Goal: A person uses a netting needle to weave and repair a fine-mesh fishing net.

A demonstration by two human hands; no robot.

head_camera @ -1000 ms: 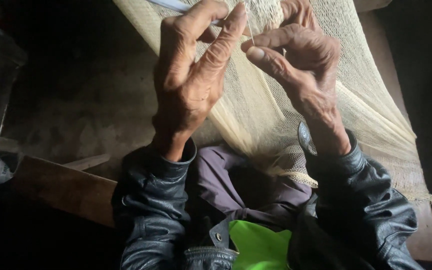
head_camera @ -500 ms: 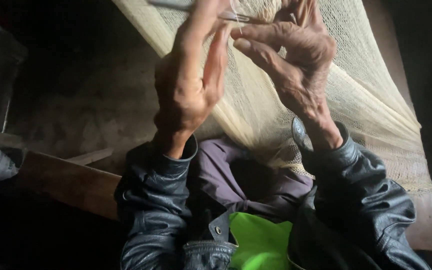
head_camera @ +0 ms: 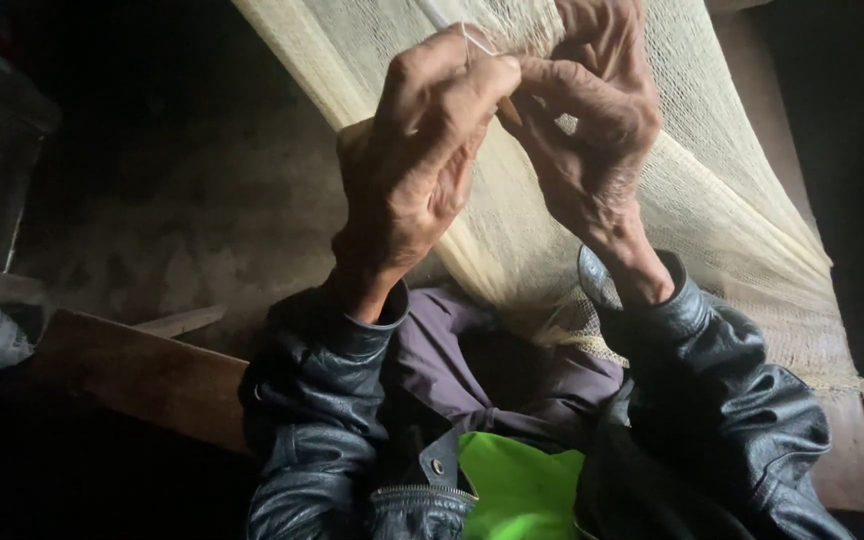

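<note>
Dark earthen ground (head_camera: 202, 230) lay below, with a wooden plank (head_camera: 132, 375) at the left. Pale netting (head_camera: 732, 210) hung before the person (draped toward the lap). The left hand (head_camera: 412, 170) and right hand (head_camera: 592, 130) met, fingertips pinching a thin netting needle (head_camera: 472, 40).

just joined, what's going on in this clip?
A person in a dark leather jacket is working on a pale yellow mesh net draped across their lap. Both hands are raised close together at the net's upper part: the left hand pinches a thin pale strand at its fingertips, and the right hand grips the netting beside it. A wooden plank lies at the left.
</note>
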